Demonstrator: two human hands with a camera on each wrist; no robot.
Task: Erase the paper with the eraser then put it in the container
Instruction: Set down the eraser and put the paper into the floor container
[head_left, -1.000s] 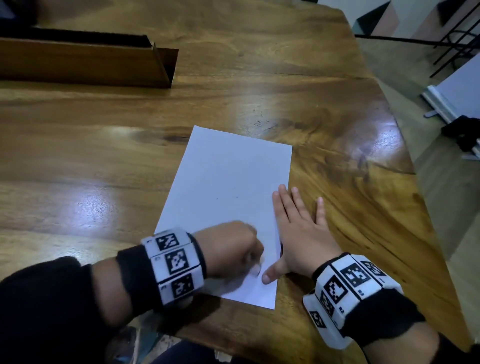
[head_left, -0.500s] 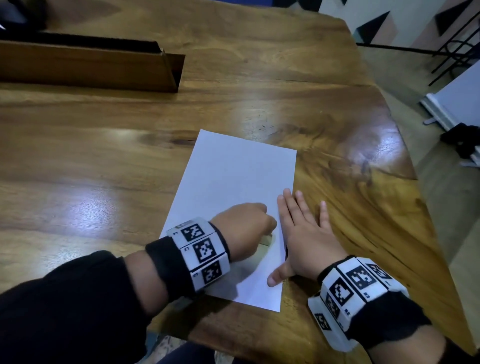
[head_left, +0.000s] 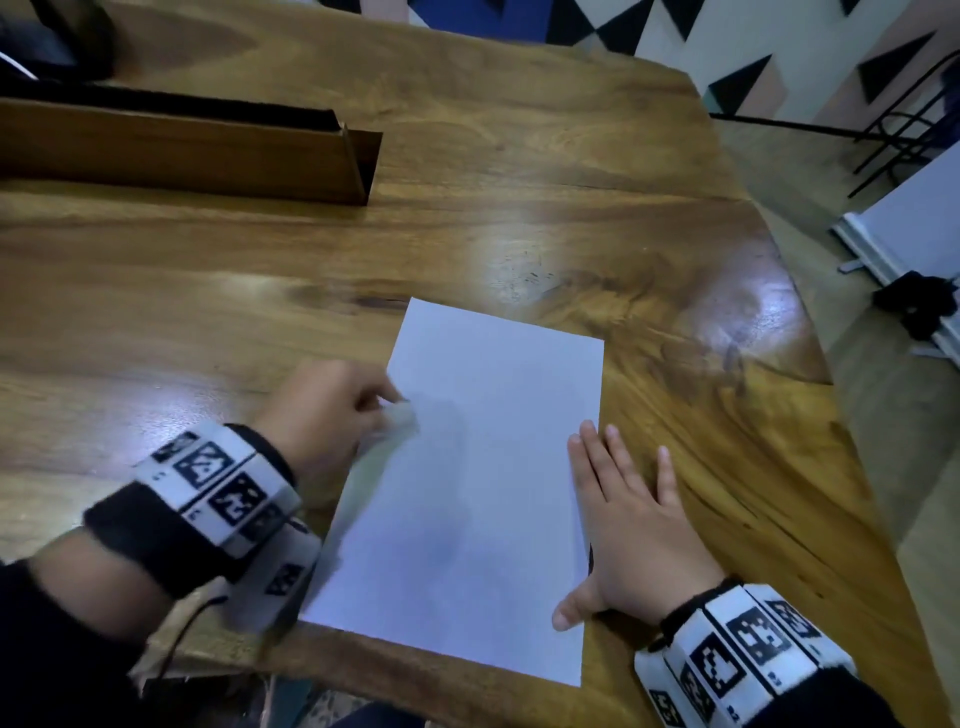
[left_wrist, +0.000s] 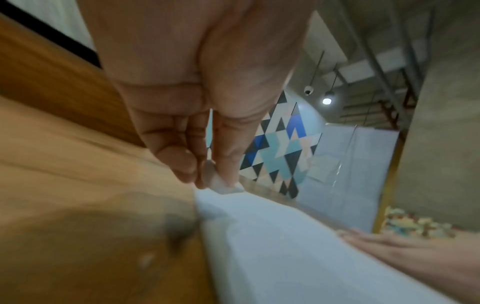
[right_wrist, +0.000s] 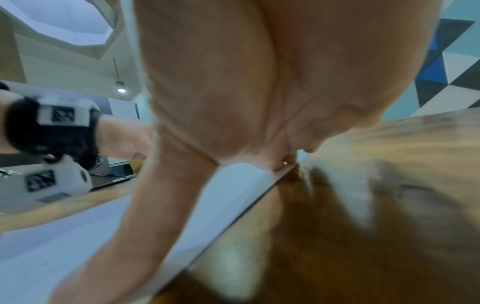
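A white sheet of paper (head_left: 488, 467) lies on the wooden table (head_left: 571, 182) near its front edge. My left hand (head_left: 332, 410) pinches a small white eraser (head_left: 400, 415) at the sheet's left edge; in the left wrist view the eraser (left_wrist: 221, 185) shows between the fingertips, right over the paper (left_wrist: 285, 257). My right hand (head_left: 628, 525) lies flat with straight fingers on the sheet's right edge, thumb on the paper (right_wrist: 78, 236). The long brown open container (head_left: 208, 150) stands at the back left.
The table's right edge curves away toward the floor (head_left: 893, 441). A dark object (head_left: 57, 41) sits behind the container at the far left. A white panel (head_left: 914, 234) and a black item stand on the floor at right.
My left hand with the eraser has moved up and left across the paper, from beside the right hand to the sheet's left edge. The right hand has stayed flat on the right edge.
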